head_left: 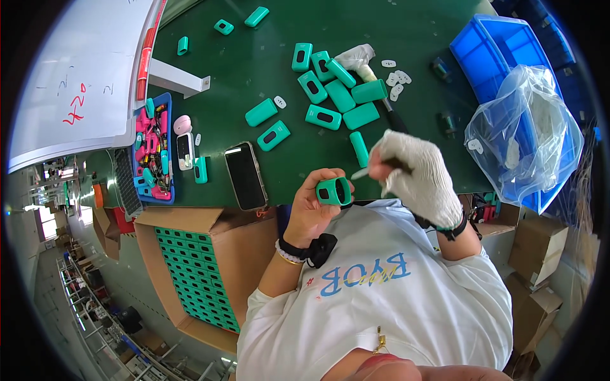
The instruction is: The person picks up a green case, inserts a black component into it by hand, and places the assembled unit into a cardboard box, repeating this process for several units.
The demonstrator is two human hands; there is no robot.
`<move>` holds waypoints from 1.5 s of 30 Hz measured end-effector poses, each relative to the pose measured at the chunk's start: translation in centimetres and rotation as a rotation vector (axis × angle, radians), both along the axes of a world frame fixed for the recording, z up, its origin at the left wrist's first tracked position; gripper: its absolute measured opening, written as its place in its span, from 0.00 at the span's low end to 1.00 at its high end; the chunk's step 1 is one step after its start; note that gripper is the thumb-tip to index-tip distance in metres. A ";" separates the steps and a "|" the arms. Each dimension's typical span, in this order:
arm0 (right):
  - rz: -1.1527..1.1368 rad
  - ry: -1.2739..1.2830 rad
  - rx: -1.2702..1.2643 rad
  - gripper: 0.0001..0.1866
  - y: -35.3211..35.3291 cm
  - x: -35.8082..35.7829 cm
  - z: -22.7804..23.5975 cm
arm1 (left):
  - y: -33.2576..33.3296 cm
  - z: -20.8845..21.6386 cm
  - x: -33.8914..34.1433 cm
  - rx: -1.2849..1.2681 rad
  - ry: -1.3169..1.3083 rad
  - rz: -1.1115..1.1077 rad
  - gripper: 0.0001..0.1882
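Note:
My bare left hand [306, 219] is closed round a teal plastic casing [326, 194] with a dark oval window, its hollow end turned to the right. Just beside that opening, my right hand [420, 178], in a white knitted glove, pinches a small white piece [360, 173], seen edge-on. The piece and the casing look slightly apart. Beyond my hands, several similar teal casings [340, 95] lie loosely grouped on the green table [222, 120]. Among them rests a hammer [395, 118] with a white-wrapped head. Small white oval plates [396, 89] with holes lie to its right.
A dark-screened phone [246, 176] lies to the left, near a blue bin [166, 200] of pink and teal parts. A cardboard box [238, 244] of stacked teal casings stands below the table edge. At right is a blue crate [478, 51] with a clear plastic bag [522, 120].

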State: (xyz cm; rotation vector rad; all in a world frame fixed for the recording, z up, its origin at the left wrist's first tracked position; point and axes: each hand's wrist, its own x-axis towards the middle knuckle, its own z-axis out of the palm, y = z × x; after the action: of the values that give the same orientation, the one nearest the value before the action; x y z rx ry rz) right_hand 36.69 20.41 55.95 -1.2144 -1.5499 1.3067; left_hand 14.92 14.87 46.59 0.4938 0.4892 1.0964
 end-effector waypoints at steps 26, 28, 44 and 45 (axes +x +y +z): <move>0.250 -0.567 0.476 0.12 -2.2 -1.8 0.6 | -0.1 -1.0 0.7 0.070 -0.024 -0.098 0.28; 0.223 -0.556 0.478 0.12 -2.2 -1.7 0.5 | -0.1 -1.4 0.7 0.075 -0.081 -0.039 0.28; 0.412 -0.340 0.057 0.34 -5.6 -2.3 -0.8 | 0.6 -3.0 0.5 0.274 0.043 0.161 0.25; 0.397 -0.342 0.112 0.34 -5.6 -2.3 -1.0 | 0.7 -2.9 0.4 0.274 0.045 0.164 0.25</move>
State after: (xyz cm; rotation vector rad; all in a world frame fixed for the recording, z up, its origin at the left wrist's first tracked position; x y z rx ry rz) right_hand 34.43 14.78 54.91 -1.1378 -2.1674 1.2761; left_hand 15.32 15.55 43.65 0.7295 0.4258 1.3206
